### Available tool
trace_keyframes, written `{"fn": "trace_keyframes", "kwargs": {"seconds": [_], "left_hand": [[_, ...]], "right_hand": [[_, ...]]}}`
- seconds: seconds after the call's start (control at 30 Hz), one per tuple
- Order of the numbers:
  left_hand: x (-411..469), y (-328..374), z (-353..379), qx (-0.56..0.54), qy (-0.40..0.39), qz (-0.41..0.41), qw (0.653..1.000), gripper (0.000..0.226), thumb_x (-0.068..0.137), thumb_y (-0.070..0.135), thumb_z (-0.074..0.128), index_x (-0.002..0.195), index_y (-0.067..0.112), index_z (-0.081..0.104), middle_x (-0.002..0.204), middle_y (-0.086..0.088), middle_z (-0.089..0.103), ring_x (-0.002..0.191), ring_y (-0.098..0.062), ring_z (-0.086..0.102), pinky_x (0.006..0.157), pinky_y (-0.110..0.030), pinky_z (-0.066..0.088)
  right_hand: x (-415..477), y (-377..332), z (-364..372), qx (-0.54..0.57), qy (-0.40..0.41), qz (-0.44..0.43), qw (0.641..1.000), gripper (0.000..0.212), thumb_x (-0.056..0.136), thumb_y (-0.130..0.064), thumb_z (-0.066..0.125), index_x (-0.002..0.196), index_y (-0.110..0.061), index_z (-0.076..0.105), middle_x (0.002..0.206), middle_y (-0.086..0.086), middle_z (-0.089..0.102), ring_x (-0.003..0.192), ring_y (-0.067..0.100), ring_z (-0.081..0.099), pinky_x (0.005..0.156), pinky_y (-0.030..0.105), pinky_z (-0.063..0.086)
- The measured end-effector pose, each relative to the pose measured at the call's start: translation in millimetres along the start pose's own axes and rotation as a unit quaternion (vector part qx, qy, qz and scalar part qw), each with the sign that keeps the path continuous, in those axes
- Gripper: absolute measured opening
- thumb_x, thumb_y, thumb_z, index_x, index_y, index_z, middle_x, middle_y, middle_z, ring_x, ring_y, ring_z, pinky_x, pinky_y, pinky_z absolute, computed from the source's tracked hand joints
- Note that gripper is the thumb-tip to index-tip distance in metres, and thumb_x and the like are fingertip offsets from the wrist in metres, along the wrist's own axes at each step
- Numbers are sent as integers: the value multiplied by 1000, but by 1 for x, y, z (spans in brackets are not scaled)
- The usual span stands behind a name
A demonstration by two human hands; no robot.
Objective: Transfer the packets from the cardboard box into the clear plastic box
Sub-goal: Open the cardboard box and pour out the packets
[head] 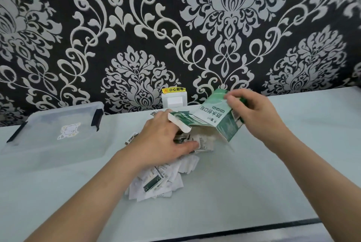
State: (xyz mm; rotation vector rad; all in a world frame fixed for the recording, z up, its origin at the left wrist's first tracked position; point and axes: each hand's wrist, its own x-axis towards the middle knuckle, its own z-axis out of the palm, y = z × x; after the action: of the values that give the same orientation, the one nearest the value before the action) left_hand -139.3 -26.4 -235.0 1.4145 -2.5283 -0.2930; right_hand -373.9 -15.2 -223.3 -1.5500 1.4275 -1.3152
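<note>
A green and white cardboard box [213, 116] is tipped with its open mouth facing down toward me. My right hand [252, 110] grips its far end and holds it up. My left hand [164, 140] reaches into the mouth, fingers curled on a bunch of white packets [205, 143] at the opening. Several more packets [164, 179] lie in a loose pile on the table under my left wrist. The clear plastic box [52, 134], lid on with dark clips, sits at the left of the table.
The pale table [254, 183] reaches back to a patterned wall. A white wall socket [173, 100] with a yellow label stands behind the cardboard box. The table's dark front edge [273, 226] runs across the lower right.
</note>
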Motion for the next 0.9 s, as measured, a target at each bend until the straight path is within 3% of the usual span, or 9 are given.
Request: {"fn": "trace_keyframes", "kwargs": {"seconds": [0.13,0.27,0.37,0.43,0.5,0.57,0.7,0.8,0.9], "left_hand": [[12,12,3,-2,-3,51,999,65,81,69,39,138,39,42,135,9,53,117,-19,49,96,-38,46],[14,13,9,32,-42,50,997,60,83,66,37,136,38,41,135,8,54,119,-17,51,99,-41,43],[16,14,4,-20,-53,20,998,34,92,52,49,118,30,55,100,8,62,87,-10,59,77,-26,48],[19,18,0,-39,-20,8,999,25,94,44,51,100,22,60,86,10,57,74,-9,54,66,-27,44],[22,21,-1,-38,11,5,999,26,94,41,52,109,23,63,96,13,58,83,-7,53,76,-30,47],[25,25,-1,-70,43,9,997,31,93,35,57,122,27,61,106,16,56,96,-5,50,91,-31,45],[38,43,-8,-197,78,31,977,44,90,34,62,132,39,50,131,19,48,114,2,45,100,-28,43],[53,67,-9,-228,42,30,972,51,93,37,56,140,45,36,145,14,41,131,-6,39,109,-32,35],[68,89,-7,-183,54,-2,982,53,97,27,48,147,28,31,147,1,42,129,-17,41,111,-32,30]], "right_hand": [[-2,-10,-6,-10,60,-28,998,42,87,-25,71,126,-29,54,106,-13,66,92,0,64,75,18,53],[-5,-14,-12,-58,83,-54,993,21,87,-25,70,102,-33,58,87,-27,60,78,-20,55,65,3,44],[-4,-13,-17,-36,116,-48,991,12,88,-25,68,94,-34,63,85,-19,67,75,-10,61,64,8,47],[1,-8,-23,-3,140,-4,990,6,89,-28,64,88,-25,68,82,-6,71,68,4,62,66,25,52],[6,-1,-28,67,139,108,982,22,91,-33,59,85,-13,67,81,3,72,66,10,62,72,39,55],[9,3,-33,142,112,222,958,26,94,-37,55,86,-14,65,83,3,72,72,14,65,77,39,58],[10,10,-43,203,67,296,931,27,95,-40,53,90,-16,64,81,7,67,79,27,67,65,38,58],[10,17,-41,143,36,315,938,23,96,-35,47,94,-17,62,97,12,67,82,32,68,56,31,54],[17,25,-45,18,82,303,949,38,100,-43,31,86,-16,55,111,15,61,94,30,61,61,34,53]]}}
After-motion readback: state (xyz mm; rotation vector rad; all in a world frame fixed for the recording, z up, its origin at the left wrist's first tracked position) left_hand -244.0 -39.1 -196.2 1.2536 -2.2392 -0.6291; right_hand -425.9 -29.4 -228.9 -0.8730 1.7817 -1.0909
